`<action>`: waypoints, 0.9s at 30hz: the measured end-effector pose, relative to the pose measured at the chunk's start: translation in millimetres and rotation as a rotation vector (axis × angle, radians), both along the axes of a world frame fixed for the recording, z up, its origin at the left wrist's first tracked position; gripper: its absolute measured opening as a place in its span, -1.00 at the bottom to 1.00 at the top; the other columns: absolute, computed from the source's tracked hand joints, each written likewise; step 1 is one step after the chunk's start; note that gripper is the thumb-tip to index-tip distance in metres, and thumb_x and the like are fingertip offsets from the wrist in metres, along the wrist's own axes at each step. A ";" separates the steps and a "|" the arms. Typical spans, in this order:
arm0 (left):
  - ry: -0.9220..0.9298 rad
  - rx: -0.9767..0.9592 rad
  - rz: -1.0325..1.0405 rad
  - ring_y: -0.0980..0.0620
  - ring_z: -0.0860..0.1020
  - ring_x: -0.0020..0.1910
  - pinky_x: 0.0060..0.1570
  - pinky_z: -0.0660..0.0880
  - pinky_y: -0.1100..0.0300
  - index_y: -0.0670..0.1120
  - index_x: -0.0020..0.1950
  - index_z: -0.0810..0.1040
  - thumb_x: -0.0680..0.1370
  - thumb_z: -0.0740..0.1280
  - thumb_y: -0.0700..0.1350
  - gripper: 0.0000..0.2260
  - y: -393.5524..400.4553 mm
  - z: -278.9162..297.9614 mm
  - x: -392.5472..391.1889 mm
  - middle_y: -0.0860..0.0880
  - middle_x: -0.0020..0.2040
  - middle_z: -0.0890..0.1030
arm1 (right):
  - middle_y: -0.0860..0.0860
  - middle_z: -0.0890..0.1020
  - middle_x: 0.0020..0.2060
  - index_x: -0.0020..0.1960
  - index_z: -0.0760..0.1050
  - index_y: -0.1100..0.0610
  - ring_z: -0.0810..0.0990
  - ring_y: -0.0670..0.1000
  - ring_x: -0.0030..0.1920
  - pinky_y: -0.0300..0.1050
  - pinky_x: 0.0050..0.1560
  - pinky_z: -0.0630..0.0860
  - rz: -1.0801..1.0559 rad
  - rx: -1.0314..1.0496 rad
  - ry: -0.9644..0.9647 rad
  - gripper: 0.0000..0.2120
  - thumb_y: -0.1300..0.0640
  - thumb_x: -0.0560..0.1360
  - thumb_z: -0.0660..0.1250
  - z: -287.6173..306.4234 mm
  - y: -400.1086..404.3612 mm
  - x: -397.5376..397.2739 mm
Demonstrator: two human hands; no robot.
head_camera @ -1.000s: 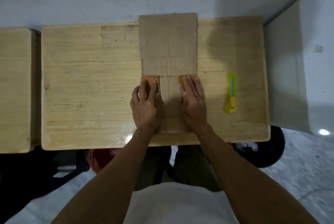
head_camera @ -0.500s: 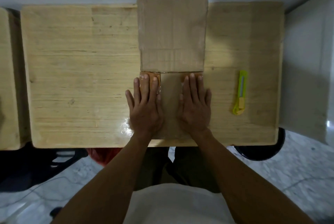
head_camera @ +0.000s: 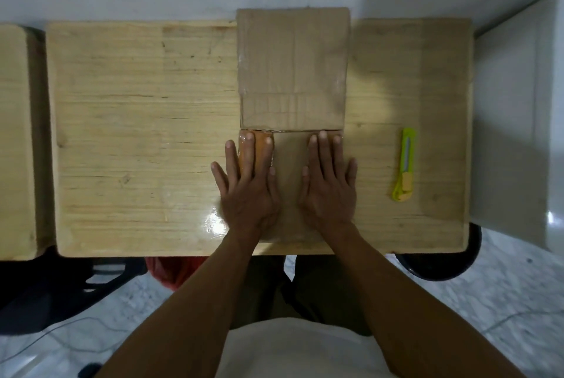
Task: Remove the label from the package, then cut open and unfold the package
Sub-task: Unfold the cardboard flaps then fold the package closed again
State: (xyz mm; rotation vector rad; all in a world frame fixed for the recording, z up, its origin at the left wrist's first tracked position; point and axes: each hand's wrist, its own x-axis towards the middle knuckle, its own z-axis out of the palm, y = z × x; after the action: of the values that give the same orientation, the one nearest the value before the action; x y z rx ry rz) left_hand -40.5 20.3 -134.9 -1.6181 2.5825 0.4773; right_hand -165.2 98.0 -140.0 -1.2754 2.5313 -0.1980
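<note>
A brown cardboard package [head_camera: 293, 69] lies opened out flat on the wooden table [head_camera: 146, 133], its far panel reaching past the table's back edge. My left hand [head_camera: 247, 185] presses palm-down on the near left flap, where a strip of orange tape [head_camera: 259, 145] shows between the fingers. My right hand [head_camera: 329, 185] lies flat on the near right flap, fingers spread. Between my hands a bare strip of cardboard is visible. A green and yellow utility knife [head_camera: 404, 168] rests on the table to the right of my right hand, apart from it. No label is visible.
A second wooden surface [head_camera: 16, 139] adjoins the table on the left. A white unit [head_camera: 518, 121] stands at the right. A white wall runs behind the table. Below the front edge are a dark round object [head_camera: 442, 261] and something red [head_camera: 174, 267].
My hands have flattened and spread further on the near flaps, fingers wider apart. The view has shifted closer and down. The knife has not moved.
</note>
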 end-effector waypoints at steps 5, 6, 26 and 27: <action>0.037 0.135 -0.051 -0.14 -0.14 0.63 0.52 -0.15 -0.33 0.20 0.62 0.01 0.70 0.02 0.12 -0.52 -5.2 8.3 1.8 0.08 0.65 -0.07 | -0.06 0.02 0.60 0.60 0.00 0.02 -0.12 -0.01 0.59 0.25 0.50 -0.04 0.004 -0.028 -0.078 -0.47 -0.03 0.65 -0.02 6.8 0.0 -5.0; 0.044 0.179 -0.058 -0.14 -0.15 0.62 0.52 -0.17 -0.31 0.21 0.62 0.00 0.70 -0.01 0.13 -0.53 -8.2 10.6 2.3 0.08 0.65 -0.09 | -0.04 0.10 0.59 0.58 0.09 0.04 -0.05 0.01 0.59 0.24 0.50 0.00 -0.012 -0.088 -0.099 -0.49 -0.02 0.65 -0.01 8.9 -1.3 -6.1; 0.495 0.369 0.367 -0.11 0.47 0.32 0.21 0.39 0.26 -0.16 0.40 0.43 0.48 0.39 -0.28 -0.52 -45.8 58.7 -37.2 -0.13 0.38 0.47 | -0.03 0.15 0.57 0.58 0.09 0.04 0.15 0.03 0.53 -0.23 0.43 0.06 -0.352 -0.269 -0.512 -0.36 0.24 0.56 0.24 64.0 -30.9 -25.8; 0.460 0.406 0.365 -0.11 0.43 0.38 0.30 0.38 0.22 -0.13 0.49 0.34 0.48 0.37 -0.22 -0.43 -51.3 56.4 -37.0 -0.12 0.45 0.40 | -0.05 0.10 0.58 0.59 0.04 0.00 0.13 0.03 0.53 -0.26 0.42 0.04 -0.385 -0.254 -0.538 -0.33 0.24 0.56 0.23 66.1 -36.3 -29.0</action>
State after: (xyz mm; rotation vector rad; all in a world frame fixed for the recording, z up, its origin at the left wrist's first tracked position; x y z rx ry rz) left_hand -77.5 -31.0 -78.5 -1.9960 2.2140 1.4437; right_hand -194.2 61.7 -73.9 -0.6635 2.2827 -0.8458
